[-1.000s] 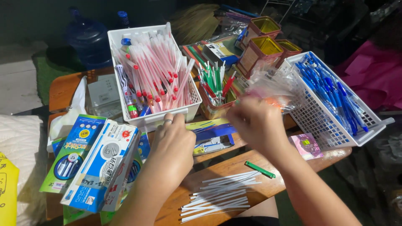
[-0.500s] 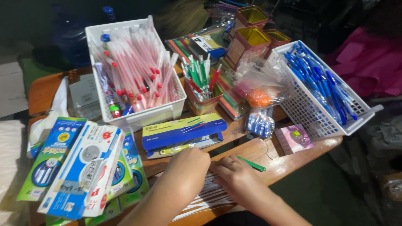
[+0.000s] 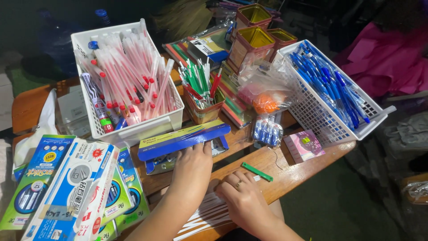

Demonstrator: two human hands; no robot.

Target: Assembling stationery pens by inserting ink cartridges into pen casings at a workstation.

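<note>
My left hand [image 3: 192, 168] lies palm down on the wooden table, its fingertips at the edge of a long blue pen box [image 3: 183, 139]. Close beside it, my right hand [image 3: 243, 201] rests with curled fingers on a loose heap of thin white pen tubes [image 3: 206, 217] at the table's near edge. Whether either hand grips a tube is hidden. A green pen part [image 3: 257, 172] lies just right of my right hand.
A white basket of red pens [image 3: 128, 78] stands at the back left, a white basket of blue pens [image 3: 330, 91] at the right. Between them are a tin of green and red pens [image 3: 201, 91], square tins [image 3: 254, 42] and plastic bags [image 3: 266, 99]. Pen cartons [image 3: 71, 187] lie left.
Both hands have come down from the bags and baskets to the near edge, onto the white tubes. The bags now lie on the table; the view has shifted.
</note>
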